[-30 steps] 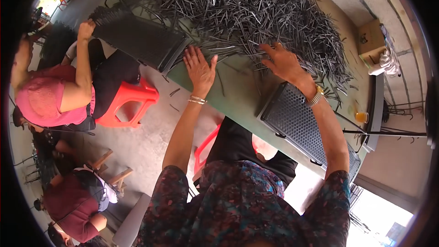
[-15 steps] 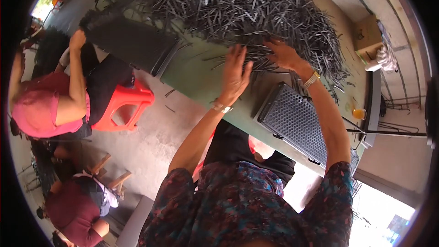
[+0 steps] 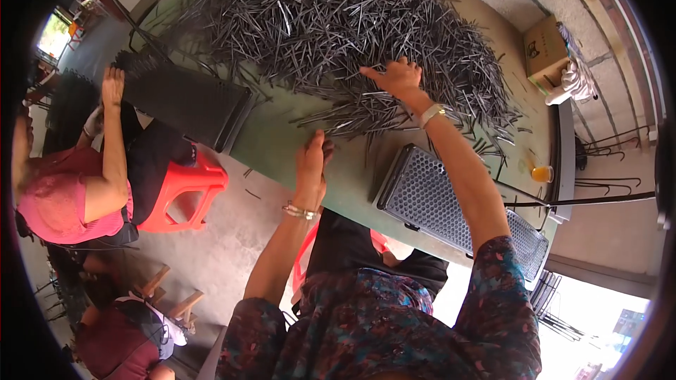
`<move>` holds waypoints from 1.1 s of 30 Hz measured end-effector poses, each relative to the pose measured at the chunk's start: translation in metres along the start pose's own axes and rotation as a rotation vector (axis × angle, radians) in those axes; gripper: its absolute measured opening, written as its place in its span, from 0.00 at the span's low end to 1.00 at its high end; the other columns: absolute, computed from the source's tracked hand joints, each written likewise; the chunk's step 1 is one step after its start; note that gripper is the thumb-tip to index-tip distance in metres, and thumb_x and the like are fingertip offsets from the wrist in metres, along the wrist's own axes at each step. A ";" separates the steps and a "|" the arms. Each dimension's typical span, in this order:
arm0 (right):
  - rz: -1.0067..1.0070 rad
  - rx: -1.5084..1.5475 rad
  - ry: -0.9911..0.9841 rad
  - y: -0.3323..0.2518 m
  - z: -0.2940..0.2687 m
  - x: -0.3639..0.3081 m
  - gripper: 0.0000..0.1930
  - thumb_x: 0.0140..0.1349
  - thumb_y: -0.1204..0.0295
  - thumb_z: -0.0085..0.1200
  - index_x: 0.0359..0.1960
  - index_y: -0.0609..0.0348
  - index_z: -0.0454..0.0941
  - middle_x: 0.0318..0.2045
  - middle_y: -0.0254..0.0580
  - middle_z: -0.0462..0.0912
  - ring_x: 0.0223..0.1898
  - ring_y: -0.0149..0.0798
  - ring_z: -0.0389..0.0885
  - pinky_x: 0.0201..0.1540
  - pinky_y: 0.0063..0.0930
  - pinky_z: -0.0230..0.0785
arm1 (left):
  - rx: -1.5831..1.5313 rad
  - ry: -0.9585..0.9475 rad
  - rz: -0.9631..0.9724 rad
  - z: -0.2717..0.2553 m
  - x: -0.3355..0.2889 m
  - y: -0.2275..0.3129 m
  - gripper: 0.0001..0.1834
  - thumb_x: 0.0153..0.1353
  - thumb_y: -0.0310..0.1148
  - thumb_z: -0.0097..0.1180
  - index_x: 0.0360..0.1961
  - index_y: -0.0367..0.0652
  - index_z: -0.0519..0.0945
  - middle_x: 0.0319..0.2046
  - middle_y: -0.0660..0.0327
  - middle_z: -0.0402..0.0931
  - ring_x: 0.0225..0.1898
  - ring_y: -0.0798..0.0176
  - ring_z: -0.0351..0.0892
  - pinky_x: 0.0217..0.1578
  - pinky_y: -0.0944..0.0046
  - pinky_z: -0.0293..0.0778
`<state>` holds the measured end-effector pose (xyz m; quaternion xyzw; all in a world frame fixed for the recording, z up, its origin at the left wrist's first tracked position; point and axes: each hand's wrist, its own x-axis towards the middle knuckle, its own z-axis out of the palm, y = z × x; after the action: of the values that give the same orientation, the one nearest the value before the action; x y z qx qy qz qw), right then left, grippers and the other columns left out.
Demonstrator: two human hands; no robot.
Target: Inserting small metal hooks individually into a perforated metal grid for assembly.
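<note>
The right hand [image 3: 400,79] is wide over thin, black, plastic-looking strips [image 3: 317,35], seemingly heaped for reach; the left hand [image 3: 310,170] is curled, contents unclear.

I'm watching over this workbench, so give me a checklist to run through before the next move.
1. Right hand at the black strips: ok, over the heap's near side.
2. Left hand empty: cannot tell, fingers mostly hidden edge-on.
3. Strips all in one tidy heap: not ok, loose ones lie around its edges.
4. Honeycomb-faced panel fully visible: not ok, right forearm covers part.
5. Orange cup clear of both hands: ok, off to the right.
</note>
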<state>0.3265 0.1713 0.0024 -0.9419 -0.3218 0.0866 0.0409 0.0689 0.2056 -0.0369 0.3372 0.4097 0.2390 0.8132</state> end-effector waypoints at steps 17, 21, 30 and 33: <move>-0.354 -0.019 -0.021 0.027 0.007 -0.016 0.25 0.54 0.58 0.61 0.53 0.47 0.72 0.52 0.56 0.71 0.56 0.61 0.68 0.57 0.53 0.62 | -0.050 0.002 -0.094 0.089 0.068 -0.015 0.15 0.69 0.42 0.48 0.44 0.43 0.78 0.41 0.65 0.79 0.41 0.68 0.75 0.43 0.67 0.70; -0.478 -0.008 -0.093 0.041 0.011 -0.030 0.23 0.53 0.61 0.60 0.52 0.50 0.74 0.49 0.56 0.74 0.55 0.59 0.71 0.57 0.50 0.64 | -0.091 -0.099 -0.104 0.089 0.056 -0.019 0.15 0.70 0.42 0.46 0.46 0.43 0.77 0.45 0.64 0.78 0.44 0.67 0.75 0.46 0.66 0.70; -0.333 -0.121 -0.172 0.075 -0.009 -0.019 0.20 0.54 0.69 0.51 0.49 0.64 0.73 0.47 0.61 0.76 0.51 0.55 0.75 0.53 0.42 0.68 | -0.112 0.057 -0.005 0.057 0.010 -0.025 0.14 0.64 0.34 0.54 0.49 0.42 0.76 0.48 0.62 0.76 0.47 0.66 0.74 0.50 0.65 0.69; -0.324 -0.230 -0.110 0.061 0.008 -0.024 0.19 0.53 0.70 0.51 0.46 0.63 0.75 0.47 0.60 0.75 0.51 0.57 0.74 0.55 0.45 0.66 | -0.127 -0.070 -0.102 0.055 0.016 -0.019 0.11 0.61 0.31 0.57 0.44 0.42 0.78 0.44 0.62 0.78 0.43 0.66 0.76 0.46 0.65 0.71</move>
<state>0.3429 0.1087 -0.0102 -0.8702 -0.4787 0.0928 -0.0711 0.1252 0.1838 -0.0349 0.2720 0.3817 0.2108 0.8578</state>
